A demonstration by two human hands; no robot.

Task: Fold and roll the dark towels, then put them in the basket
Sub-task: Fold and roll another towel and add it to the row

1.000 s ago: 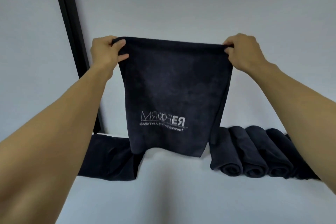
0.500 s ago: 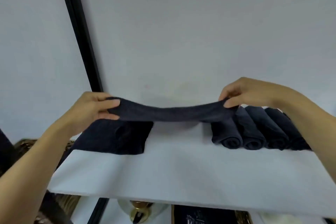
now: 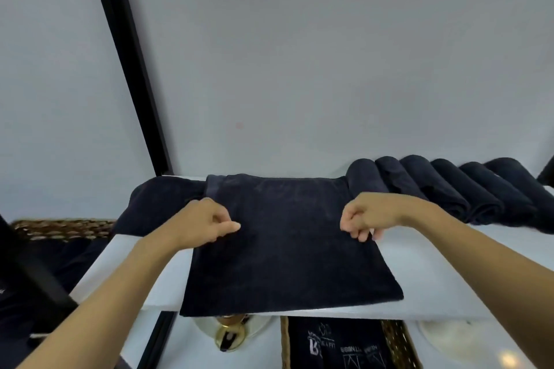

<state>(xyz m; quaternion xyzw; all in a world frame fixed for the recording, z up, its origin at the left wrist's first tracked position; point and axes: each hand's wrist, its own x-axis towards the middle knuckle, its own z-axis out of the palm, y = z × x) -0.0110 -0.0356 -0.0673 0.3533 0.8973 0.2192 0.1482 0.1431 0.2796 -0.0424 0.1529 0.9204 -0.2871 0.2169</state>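
A white surface [image 3: 434, 278] carries the dark towel [image 3: 287, 249], spread flat across its middle and reaching the near rim. A row of rolled towels [image 3: 449, 189] lies just right of it, and a loose dark heap [image 3: 159, 204] sits at its far left corner. The left grip [image 3: 207, 225] pinches the towel's left edge, thumb on top. The right grip [image 3: 368, 216] sits at the right edge with its fingers curled; I cannot tell whether it is clamped on the cloth.
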